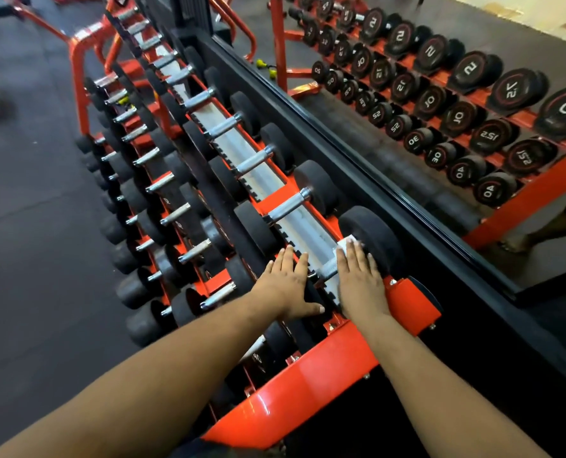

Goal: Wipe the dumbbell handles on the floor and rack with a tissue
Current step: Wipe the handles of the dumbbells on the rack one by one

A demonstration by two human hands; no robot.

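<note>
The nearest dumbbell point(372, 238) lies on the top tier of the red rack point(311, 375). Its steel handle point(327, 268) shows between my two hands. My right hand point(361, 282) lies flat with straight fingers over the handle's far end, pressing a white tissue point(347, 242) against it; only a corner of the tissue peeks out past the fingertips. My left hand point(288, 284) rests flat, fingers spread, on the dumbbell's near black head, which it mostly covers.
Several more dumbbells with steel handles point(288, 204) fill the rack's three tiers, running away to the upper left. A mirror point(440, 110) along the right reflects the rack. Dark rubber floor point(34, 209) lies to the left.
</note>
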